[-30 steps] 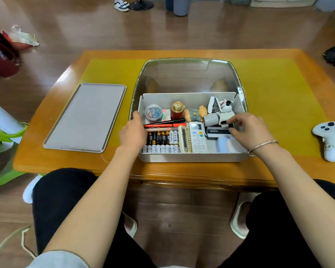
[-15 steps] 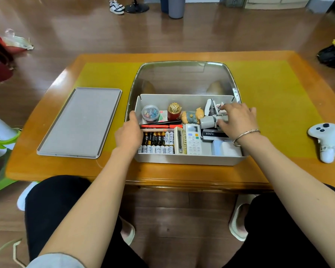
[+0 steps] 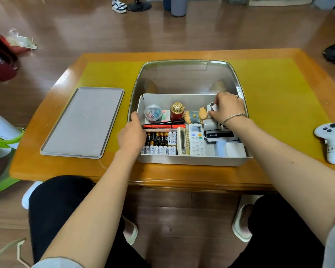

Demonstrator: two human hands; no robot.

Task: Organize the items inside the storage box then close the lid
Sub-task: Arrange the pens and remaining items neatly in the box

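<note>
A grey storage box [image 3: 191, 161] sits mid-table with its clear lid [image 3: 186, 78] standing open behind it. Inside lie rows of batteries [image 3: 161, 143], red and black pens [image 3: 164, 125], a white remote [image 3: 196, 140], a clip tub [image 3: 153, 112], a red jar [image 3: 177, 111] and a bear figure [image 3: 194, 116]. My left hand [image 3: 132, 134] grips the box's left wall. My right hand [image 3: 227, 109] reaches into the back right corner, fingers curled on a small white item [image 3: 211, 107], above a grey stapler-like thing [image 3: 209, 123].
A flat grey tray [image 3: 83, 122] lies left of the box on the yellow mat [image 3: 278, 105]. A white game controller [image 3: 332, 141] rests at the table's right edge. My knees sit under the table's near edge.
My right hand has moved from the stapler-like thing toward the box's back right corner and now holds the small white item. My left hand stays on the left wall.
</note>
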